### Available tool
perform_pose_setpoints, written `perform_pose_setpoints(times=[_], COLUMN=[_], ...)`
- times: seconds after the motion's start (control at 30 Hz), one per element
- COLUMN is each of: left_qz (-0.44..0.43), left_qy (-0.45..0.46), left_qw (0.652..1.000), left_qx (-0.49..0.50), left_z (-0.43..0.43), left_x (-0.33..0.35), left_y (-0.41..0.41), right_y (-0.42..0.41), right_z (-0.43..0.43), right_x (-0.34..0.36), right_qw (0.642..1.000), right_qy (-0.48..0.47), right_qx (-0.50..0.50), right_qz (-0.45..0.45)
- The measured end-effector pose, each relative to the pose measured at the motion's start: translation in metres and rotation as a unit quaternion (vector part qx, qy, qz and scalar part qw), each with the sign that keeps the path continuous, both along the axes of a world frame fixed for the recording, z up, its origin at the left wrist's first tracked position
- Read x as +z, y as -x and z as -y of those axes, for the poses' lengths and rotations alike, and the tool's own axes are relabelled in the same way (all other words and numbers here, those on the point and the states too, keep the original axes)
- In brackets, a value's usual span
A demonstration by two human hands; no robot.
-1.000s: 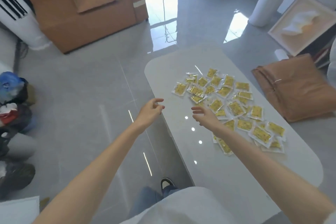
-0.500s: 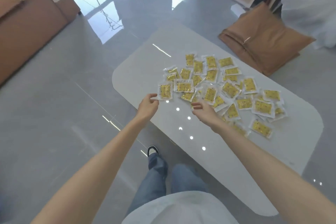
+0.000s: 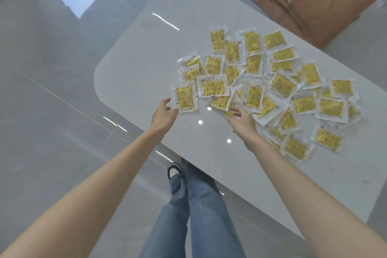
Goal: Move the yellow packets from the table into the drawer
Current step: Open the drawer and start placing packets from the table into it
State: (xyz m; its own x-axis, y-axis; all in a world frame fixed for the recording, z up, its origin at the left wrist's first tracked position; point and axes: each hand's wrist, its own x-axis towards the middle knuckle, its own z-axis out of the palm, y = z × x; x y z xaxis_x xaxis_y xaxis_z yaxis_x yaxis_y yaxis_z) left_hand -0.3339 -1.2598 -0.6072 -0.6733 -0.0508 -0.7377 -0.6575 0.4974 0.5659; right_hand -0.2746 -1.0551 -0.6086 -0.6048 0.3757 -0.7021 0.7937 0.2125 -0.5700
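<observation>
Yellow packets [image 3: 254,95] lie scattered across the right half of the white table [image 3: 134,58]. The left hand [image 3: 164,114], thumb and fingers apart, is just beside the leftmost packet [image 3: 185,98]; the right hand [image 3: 240,120], fingers loosely spread, hovers over the pile's near edge, holding nothing

Both arms reach out. The left hand [image 3: 164,114] and right hand [image 3: 240,120] have loose fingers and hold nothing.
</observation>
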Motion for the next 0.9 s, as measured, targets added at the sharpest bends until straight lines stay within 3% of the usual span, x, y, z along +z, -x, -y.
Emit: perform_pose_setpoints(times=[0.2,0.43,0.57,0.67,0.9], left_qz=[0.01,-0.026,-0.044,-0.047,0.045], left_qy=[0.018,0.138,0.184,0.187,0.182], left_qw=[0.999,0.988,0.979,0.975,0.975], left_qx=[0.029,0.057,0.082,0.108,0.12], left_z=[-0.016,-0.046,-0.056,-0.06,-0.061], left_x=[-0.094,-0.151,-0.165,-0.172,-0.17], left_y=[0.028,0.05,0.058,0.06,0.066], right_y=[0.037,0.064,0.079,0.087,0.086], right_z=[0.004,-0.002,-0.006,-0.006,-0.006], right_x=[-0.083,-0.143,-0.155,-0.156,-0.149], right_qw=[0.997,0.983,0.978,0.977,0.987], right_qy=[-0.076,-0.176,-0.172,-0.178,-0.125], right_qx=[-0.003,-0.044,-0.119,-0.114,-0.094], right_qz=[-0.013,0.004,0.014,0.02,0.03])
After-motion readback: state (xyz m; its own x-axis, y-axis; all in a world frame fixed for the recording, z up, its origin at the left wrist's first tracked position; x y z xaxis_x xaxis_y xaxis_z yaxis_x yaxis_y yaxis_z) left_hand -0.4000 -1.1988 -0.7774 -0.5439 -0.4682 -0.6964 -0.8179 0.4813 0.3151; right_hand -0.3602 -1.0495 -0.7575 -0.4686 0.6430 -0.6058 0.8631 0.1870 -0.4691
